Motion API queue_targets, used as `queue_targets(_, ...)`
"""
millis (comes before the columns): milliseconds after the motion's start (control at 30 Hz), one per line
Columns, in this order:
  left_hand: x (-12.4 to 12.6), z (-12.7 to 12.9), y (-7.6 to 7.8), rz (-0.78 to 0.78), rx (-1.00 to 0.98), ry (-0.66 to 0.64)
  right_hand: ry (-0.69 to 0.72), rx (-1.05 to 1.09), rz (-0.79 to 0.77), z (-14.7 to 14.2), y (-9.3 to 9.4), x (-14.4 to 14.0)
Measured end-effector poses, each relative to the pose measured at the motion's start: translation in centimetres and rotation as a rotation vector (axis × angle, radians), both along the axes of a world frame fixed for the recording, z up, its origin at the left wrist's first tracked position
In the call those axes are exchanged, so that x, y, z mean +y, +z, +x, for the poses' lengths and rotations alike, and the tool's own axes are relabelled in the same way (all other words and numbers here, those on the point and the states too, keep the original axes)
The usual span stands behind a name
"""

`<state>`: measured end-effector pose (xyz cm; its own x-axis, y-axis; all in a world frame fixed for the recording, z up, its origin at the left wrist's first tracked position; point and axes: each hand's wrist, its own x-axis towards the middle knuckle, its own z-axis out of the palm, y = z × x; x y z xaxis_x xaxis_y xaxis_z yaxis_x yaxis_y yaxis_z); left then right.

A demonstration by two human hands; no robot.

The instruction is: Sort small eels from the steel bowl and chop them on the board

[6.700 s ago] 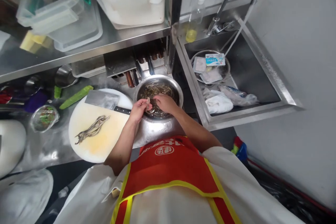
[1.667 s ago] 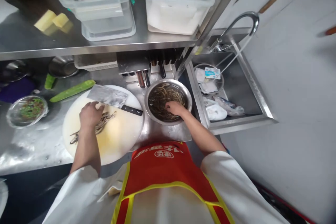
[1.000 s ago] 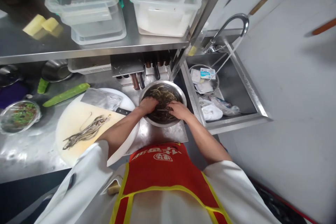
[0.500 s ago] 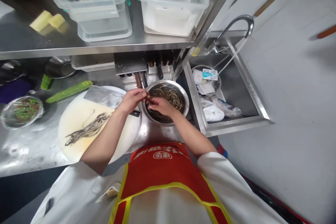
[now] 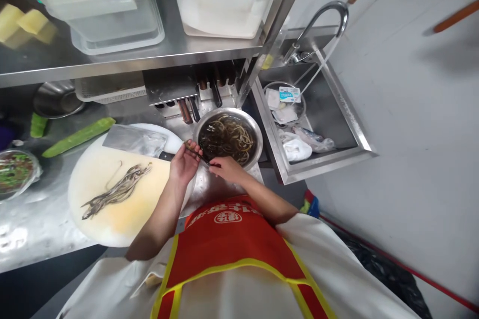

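Both my hands are at the near left rim of a steel bowl [image 5: 258,152] holding dark liquid and a tangle of thin eel strips [image 5: 239,139]. One dark, slender eel strip [image 5: 197,152] is stretched between my hands. My left hand [image 5: 184,164] is palm up with its fingers curled around one end. Knuckles up, my right hand [image 5: 230,169] pinches the other end. To the left, on a round white cutting board [image 5: 149,204], lies a bundle of similar strips [image 5: 118,189]. A wide-bladed cleaver [image 5: 136,139] rests across the board's far side.
A steel sink [image 5: 333,119] with a curved faucet [image 5: 339,7] is at the right, with packages inside. Several knife handles [image 5: 185,111] stand in a rack behind the bowl. Overhead, a shelf edge [image 5: 149,62] carries plastic tubs. Green stalks [image 5: 80,137] lie left of the board.
My hands have moved from over the bowl to its near left edge, drawing the eel strip out between them. My left hand has turned palm up. The camera view has shifted.
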<state>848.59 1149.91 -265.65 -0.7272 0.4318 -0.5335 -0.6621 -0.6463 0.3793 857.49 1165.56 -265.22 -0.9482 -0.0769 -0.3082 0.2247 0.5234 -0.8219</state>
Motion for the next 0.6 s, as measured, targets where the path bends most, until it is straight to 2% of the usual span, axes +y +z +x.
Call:
queue_targets(100, 1.2, -0.2, 0.0, 0.005, -0.003, -0.018, 0.097, -0.018, 0.126, 0.8, 0.8, 2.8)
queue_targets(200, 2.2, -0.7, -0.2, 0.015, 0.009, -0.040, 0.135, -0.060, 0.248, -0.1, 0.9, 6.4)
queue_targets(333, 3.6, -0.8, -0.8, 0.012, 0.039, -0.072, -0.078, 0.018, 0.540, -3.7, 0.4, 9.6)
queue_targets(467, 4.6, -0.6, -1.3, -0.005, 0.085, -0.092, -0.190, -0.061, 0.668, -8.3, -0.6, 9.3)
queue_targets(600, 4.9, -0.4, -1.4, -0.006, 0.128, -0.123, -0.203, -0.224, 0.622, -11.0, -1.7, 8.4)
